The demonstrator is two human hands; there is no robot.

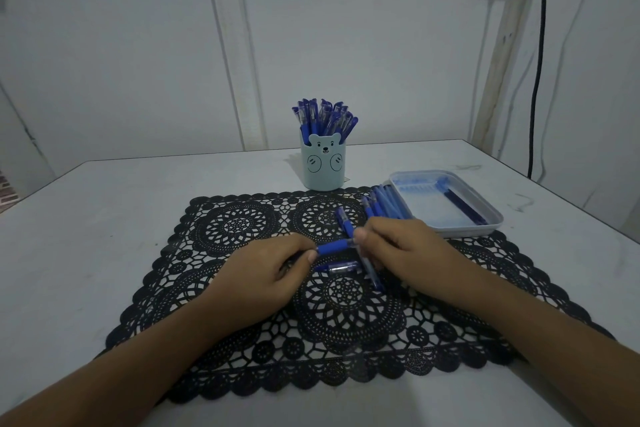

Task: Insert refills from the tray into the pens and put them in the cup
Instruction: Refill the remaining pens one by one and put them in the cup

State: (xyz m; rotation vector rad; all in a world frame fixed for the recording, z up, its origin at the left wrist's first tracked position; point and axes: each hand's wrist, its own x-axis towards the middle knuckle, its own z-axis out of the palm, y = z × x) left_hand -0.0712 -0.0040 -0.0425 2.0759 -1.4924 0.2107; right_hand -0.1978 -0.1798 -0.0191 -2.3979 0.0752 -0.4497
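- Pen (334,247): blue, lying level just above the black lace placemat (242,288), in the middle between my hands.
- Left hand (270,274): fingertips pinch the pen's left end at the blue grip section.
- Right hand (412,253): thumb and fingers curl round the clear right end. A thin bluish stick (373,276) runs out from under this hand; I can't tell whether it's a refill or a barrel, or whether I'm holding it.
- Handling, my guess: light, stiff plastic. The clear barrel is probably slick and the blue section grippier, so hold there and keep the two halves in line when pushing or twisting.
- Refills (464,206): dark, thin, lying in the pale tray (464,234) on my right. Likely bendy, so pinch near the middle and feed them in straight.
- Loose pens (384,204) are piled just beside the tray's left wall, and two more (337,267) lie on the placemat near my hands.
- Bear cup (322,166) stands behind the placemat on the desk (104,218), packed with pens (325,118). It's a tight fit, so drop the next one in vertically.
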